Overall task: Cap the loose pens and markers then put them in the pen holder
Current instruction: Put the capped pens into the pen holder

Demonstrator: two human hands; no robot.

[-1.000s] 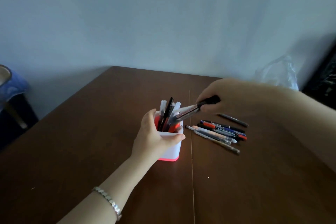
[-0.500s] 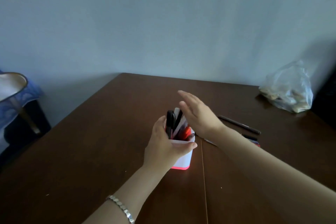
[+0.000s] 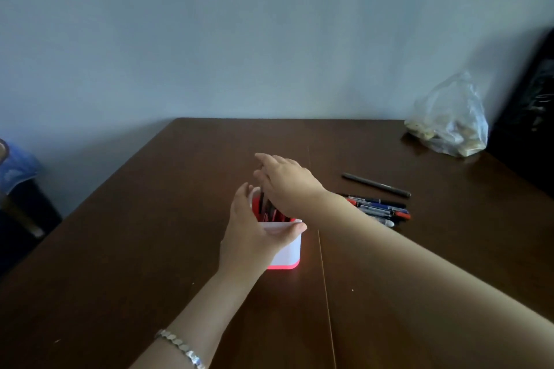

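A white pen holder (image 3: 288, 246) with a red base and red inside stands on the brown table (image 3: 150, 249). My left hand (image 3: 254, 234) grips its left side and front rim. My right hand (image 3: 284, 183) lies flat over the holder's top, fingers spread, pressing on the dark pens (image 3: 266, 208) standing inside. To the right lies a bunch of loose pens and markers (image 3: 379, 209), blue, red and black. A single dark pen (image 3: 376, 184) lies apart behind them.
A clear plastic bag (image 3: 449, 126) with pale contents sits at the table's far right corner by the wall. A dark object (image 3: 530, 117) stands at the right edge. A blue-covered thing (image 3: 15, 171) is off the table's left side.
My right hand has let the black-capped marker go into the holder and now rests flat over the pens. The camera has shifted, showing more of the bag.
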